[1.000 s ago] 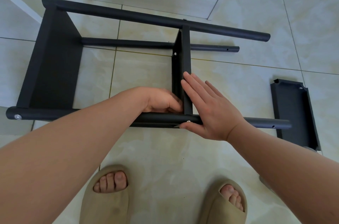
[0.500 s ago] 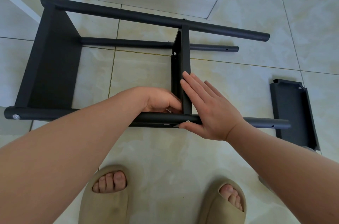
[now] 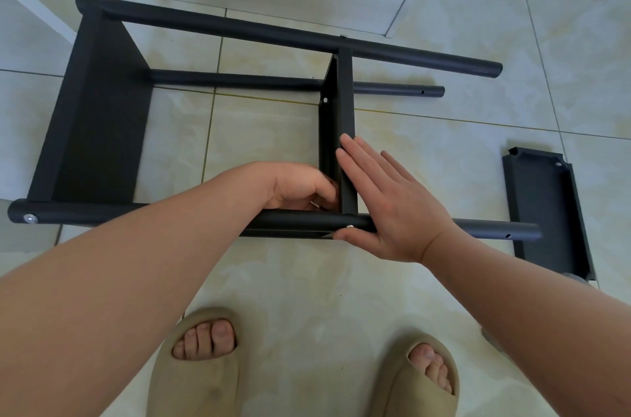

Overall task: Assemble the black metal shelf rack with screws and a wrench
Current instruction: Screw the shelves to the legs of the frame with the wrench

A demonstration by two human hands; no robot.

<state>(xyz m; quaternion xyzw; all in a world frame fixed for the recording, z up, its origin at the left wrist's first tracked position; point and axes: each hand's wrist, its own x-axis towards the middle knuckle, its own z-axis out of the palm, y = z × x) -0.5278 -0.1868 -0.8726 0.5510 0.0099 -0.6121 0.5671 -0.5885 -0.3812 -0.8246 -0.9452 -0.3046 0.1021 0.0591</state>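
The right hand (image 3: 392, 208) lay open and flat. Its straight fingers pressed against the right face of the middle shelf panel (image 3: 345, 116), and its thumb touched the near pole (image 3: 300, 221) just beside a silver screw (image 3: 349, 227). The left hand (image 3: 300, 187) was tucked into the corner where that panel met the near pole, fingers curled inward; whether it held anything could not be told. On the tiled floor (image 3: 444, 177) the black shelf rack (image 3: 239, 80) lay on its side, its far pole (image 3: 290, 37) running near the floor's far edge by the white skirting. A wide end panel (image 3: 99, 109) joined the poles at the rack's left end. A loose shelf panel (image 3: 543, 208) lay flat toward the right, just past the near pole's free end. Two beige slippers (image 3: 194, 379) stood at the near edge, toes toward the rack. An end screw (image 3: 30, 219) sat in the near pole's left end, and a panel screw (image 3: 325, 100) showed on the middle shelf panel's left face.
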